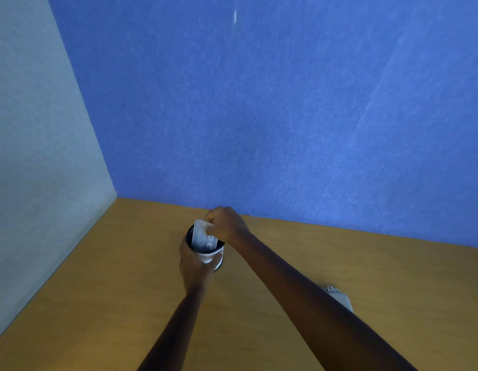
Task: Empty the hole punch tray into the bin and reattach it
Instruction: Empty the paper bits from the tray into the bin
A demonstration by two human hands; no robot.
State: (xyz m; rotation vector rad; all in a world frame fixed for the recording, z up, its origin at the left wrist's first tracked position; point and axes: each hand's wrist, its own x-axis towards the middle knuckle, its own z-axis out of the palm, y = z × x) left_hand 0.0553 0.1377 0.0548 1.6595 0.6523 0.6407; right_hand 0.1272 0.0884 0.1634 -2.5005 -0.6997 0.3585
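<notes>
We look down at a bare wooden table (339, 263) set in a corner, with a blue wall (259, 103) behind it at twelve o'clock and a pale grey-green wall (32, 129) at nine o'clock. Near the middle of the table stands a small round bin (216, 250), dark inside with a white outer wall, close to the blue wall but not touching it.

Our left hand (192, 263) wraps around the bin from its seven o'clock side, its fingers curled around the white wall and holding it firmly. Our right hand (227, 223) reaches in from four o'clock, its forearm crossing the table diagonally. Its fingers are closed in a pinch on the far end of the clear plastic hole punch tray (201, 232).

The tray sits over the bin's mouth, tilted, its long axis running from about eleven o'clock down to five o'clock, with the lower end dipping into the bin.

At four o'clock, a grey hole punch (340, 298) lies on the table, mostly hidden behind our right forearm, well apart from the bin.
</notes>
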